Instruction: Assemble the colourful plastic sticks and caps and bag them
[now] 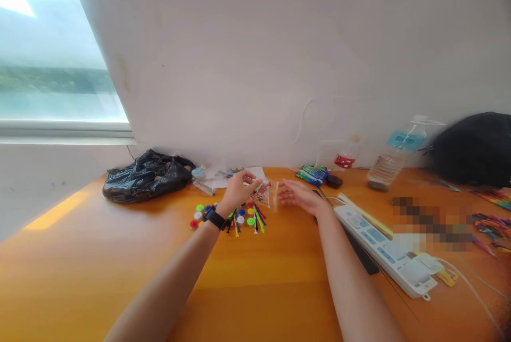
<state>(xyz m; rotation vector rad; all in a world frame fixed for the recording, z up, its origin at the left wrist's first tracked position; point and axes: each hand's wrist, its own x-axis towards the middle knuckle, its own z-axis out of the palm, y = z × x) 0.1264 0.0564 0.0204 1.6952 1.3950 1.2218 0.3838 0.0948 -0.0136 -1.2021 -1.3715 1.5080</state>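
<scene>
Through the head camera I look forward and down at an orange-brown wooden desk (223, 283) set against a pale wall (239, 55), with both bare forearms reaching in from the bottom edge. Near the middle, my left hand (239, 190) curls its fingers and thumb toward a small clear plastic bag (274, 197); I cannot tell whether it grips the bag or only hovers at it. A black watch (215, 218) circles that wrist. My right hand (299, 197) is spread fairly wide on the bag's other side, palm turned inward, fingers loosely extended and fingertips just beside the bag's edge. The bag therefore sits between the two hands. Just nearer to me on the desk lie colourful round discs (240, 219) in red, green, blue, yellow and white, with a loose fan of thin coloured sticks (261, 220) among them. Behind the left hand is a sheet of white paper (253, 173); farther left slumps a shiny black plastic bag (147, 177), below a bright window (59, 44). Beyond the right hand lies a blue and green packet (313, 174). Farther right, a white power strip (365, 235) runs diagonally beside the right forearm, and a clear bottle with a blue label (395, 156) stands near the wall.
</scene>
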